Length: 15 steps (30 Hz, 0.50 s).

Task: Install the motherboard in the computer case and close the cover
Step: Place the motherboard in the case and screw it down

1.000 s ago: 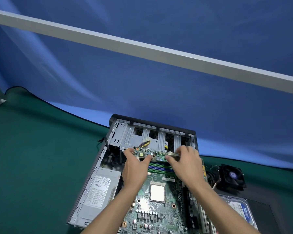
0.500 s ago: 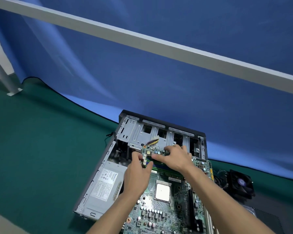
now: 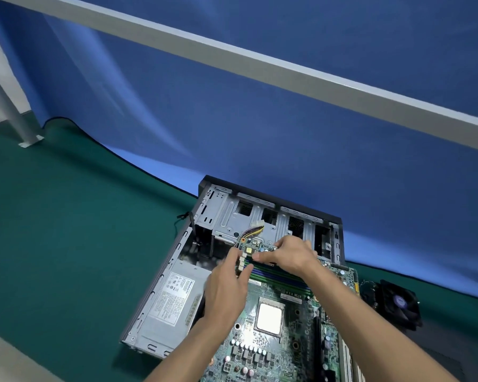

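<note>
My left hand (image 3: pixel 226 288) and right hand (image 3: pixel 290 255) pinch the motherboard (image 3: pixel 271 326) at its far edge, board lying over the open case (image 3: pixel 224 216). Stiff but fragile, light; I'd grip bare edges only, avoiding components beneath my fingers.

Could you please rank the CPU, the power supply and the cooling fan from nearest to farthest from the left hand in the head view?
From the left hand:
1. CPU, just to its right on the motherboard.
2. Power supply, to its left inside the case.
3. Cooling fan, far right, outside the case.
</note>
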Motion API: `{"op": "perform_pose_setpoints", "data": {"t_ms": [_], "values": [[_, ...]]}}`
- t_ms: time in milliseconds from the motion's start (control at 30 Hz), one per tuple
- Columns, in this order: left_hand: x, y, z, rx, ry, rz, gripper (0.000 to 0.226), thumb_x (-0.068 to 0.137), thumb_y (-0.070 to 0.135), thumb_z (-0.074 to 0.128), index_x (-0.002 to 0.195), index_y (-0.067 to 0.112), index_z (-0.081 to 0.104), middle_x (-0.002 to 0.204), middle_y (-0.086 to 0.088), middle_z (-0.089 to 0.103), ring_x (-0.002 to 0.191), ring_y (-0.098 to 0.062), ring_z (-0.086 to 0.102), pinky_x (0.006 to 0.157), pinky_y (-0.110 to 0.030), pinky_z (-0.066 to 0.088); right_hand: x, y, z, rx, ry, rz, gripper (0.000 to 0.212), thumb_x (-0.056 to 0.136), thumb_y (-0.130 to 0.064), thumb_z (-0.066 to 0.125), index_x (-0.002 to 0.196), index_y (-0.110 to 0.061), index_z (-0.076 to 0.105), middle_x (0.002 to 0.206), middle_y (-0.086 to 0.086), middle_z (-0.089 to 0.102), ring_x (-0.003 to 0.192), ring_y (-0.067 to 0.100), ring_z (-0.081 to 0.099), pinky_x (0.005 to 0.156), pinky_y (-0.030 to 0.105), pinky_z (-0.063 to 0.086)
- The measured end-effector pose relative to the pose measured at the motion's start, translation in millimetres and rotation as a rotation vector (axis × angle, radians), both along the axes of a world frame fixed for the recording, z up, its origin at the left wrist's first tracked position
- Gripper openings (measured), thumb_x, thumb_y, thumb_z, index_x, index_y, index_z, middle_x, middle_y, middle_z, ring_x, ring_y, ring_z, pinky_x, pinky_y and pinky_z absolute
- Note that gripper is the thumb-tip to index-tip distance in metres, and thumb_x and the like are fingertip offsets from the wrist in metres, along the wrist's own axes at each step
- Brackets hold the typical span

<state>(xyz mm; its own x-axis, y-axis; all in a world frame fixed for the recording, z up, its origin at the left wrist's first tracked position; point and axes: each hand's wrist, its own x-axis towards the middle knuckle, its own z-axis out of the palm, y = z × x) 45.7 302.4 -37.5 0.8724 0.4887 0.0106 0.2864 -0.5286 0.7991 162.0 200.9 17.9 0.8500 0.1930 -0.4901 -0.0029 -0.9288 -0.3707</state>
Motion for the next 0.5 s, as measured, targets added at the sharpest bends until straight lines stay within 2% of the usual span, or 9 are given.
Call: {"op": "perform_pose_setpoints", "data": {"t_ms": [33, 100, 167, 233, 300, 400, 500], "values": [[0.3, -0.5, 0.1, 0.020, 0.004, -0.008, 0.019, 0.093, 0.034, 0.054, 0.107, 0.025, 0.046, 0.059, 0.009, 0.048, 0.052, -0.011, 0.044, 0.049, -0.027, 0.034, -0.6, -0.4, -1.2, -0.017, -0.012, 0.007, 0.058, 0.064, -0.069, 0.073, 0.064, -0.015, 0.053, 0.078, -0.001, 0.054, 0.109, 0.026, 0.040, 0.091, 0.039, 0.038], [2.3, -1.0, 0.0, 0.041, 0.016, -0.023, 0.018, 0.094, 0.033, 0.053, 0.108, 0.024, 0.045, 0.064, 0.012, 0.048, 0.053, -0.009, 0.042, 0.047, -0.023, 0.029, -2.2, -1.7, -2.7, -0.020, -0.033, 0.010, 0.059, 0.064, -0.070, 0.072, 0.062, -0.016, 0.048, 0.079, 0.000, 0.055, 0.106, 0.025, 0.039, 0.090, 0.039, 0.038], [4.1, -1.2, 0.0, 0.049, 0.034, -0.038, 0.018, 0.095, 0.034, 0.052, 0.107, 0.024, 0.043, 0.074, 0.010, 0.052, 0.057, -0.010, 0.047, 0.049, -0.023, 0.032, -3.5, -3.8, -1.8, 0.004, -0.050, 0.009, 0.062, 0.063, -0.070, 0.072, 0.077, -0.010, 0.062, 0.087, 0.002, 0.059, 0.106, 0.024, 0.039, 0.092, 0.040, 0.039], [5.0, -1.6, 1.4, 0.060, 0.071, -0.040, 0.020, 0.095, 0.036, 0.050, 0.106, 0.026, 0.038, 0.082, 0.008, 0.056, 0.063, -0.012, 0.053, 0.054, -0.028, 0.041, -5.9, -6.9, -0.5, 0.025, -0.085, 0.018, 0.074, 0.063, -0.071, 0.070, 0.100, -0.007, 0.066, 0.096, 0.004, 0.061, 0.106, 0.022, 0.042, 0.091, 0.039, 0.042], [5.8, -1.2, 1.3, 0.064, 0.111, -0.005, 0.022, 0.095, 0.039, 0.049, 0.100, 0.027, 0.031, 0.078, 0.007, 0.056, 0.061, -0.012, 0.054, 0.052, -0.028, 0.041, -11.6, -9.6, -0.4, 0.046, -0.162, 0.040, 0.077, 0.065, -0.073, 0.068, 0.113, -0.013, 0.059, 0.109, 0.002, 0.057, 0.111, 0.020, 0.044, 0.094, 0.039, 0.043], [6.3, -2.3, 2.0, 0.112, 0.132, -0.010, 0.023, 0.096, 0.040, 0.045, 0.090, 0.025, 0.029, 0.069, 0.008, 0.049, 0.056, -0.009, 0.046, 0.048, -0.027, 0.034, -27.0, -18.4, -2.8, 0.054, -0.284, 0.057, 0.073, 0.073, -0.074, 0.059, 0.124, -0.021, 0.051, 0.120, -0.002, 0.050, 0.115, 0.016, 0.044, 0.098, 0.036, 0.042], [7.8, -2.4, 2.4, 0.152, 0.113, -0.051, 0.018, 0.098, 0.037, 0.041, 0.089, 0.024, 0.031, 0.069, 0.006, 0.051, 0.059, -0.014, 0.048, 0.051, -0.030, 0.038, -39.5, -33.4, -5.4, -0.004, -0.376, 0.026, 0.067, 0.082, -0.069, 0.052, 0.131, -0.022, 0.047, 0.128, -0.002, 0.049, 0.120, 0.017, 0.042, 0.103, 0.034, 0.037]]}}
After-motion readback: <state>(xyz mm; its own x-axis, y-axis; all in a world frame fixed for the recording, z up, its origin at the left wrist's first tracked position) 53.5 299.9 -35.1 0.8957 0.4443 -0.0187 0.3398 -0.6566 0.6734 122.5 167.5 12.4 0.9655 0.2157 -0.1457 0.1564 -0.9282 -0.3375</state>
